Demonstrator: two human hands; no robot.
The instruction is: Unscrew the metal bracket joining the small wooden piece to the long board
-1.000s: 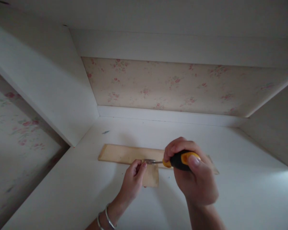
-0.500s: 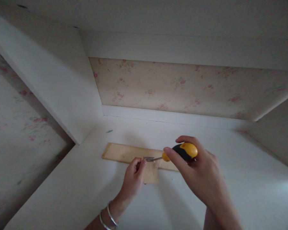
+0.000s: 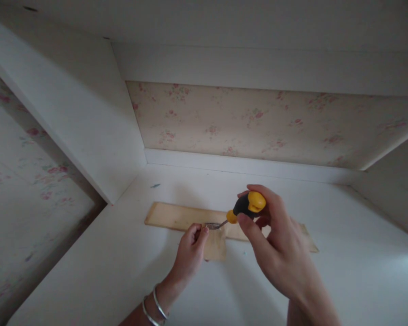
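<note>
We're pinching the screwdriver (image 3: 246, 207) in our right hand (image 3: 279, 244), left hand (image 3: 189, 253) closed on the wood piece (image 3: 215, 244) (handle's tilting up more than before).

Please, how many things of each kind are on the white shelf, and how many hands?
Wooden strip: 1
Small wooden piece: 1
Screwdriver: 1
Hands: 2, left hand and right hand
Bracelets: 2
Total: 7

We seem to be in a home. We see pink floral wallpaper (image 3: 245, 122) behind a white-painted built-in shelf (image 3: 224, 290).
</note>
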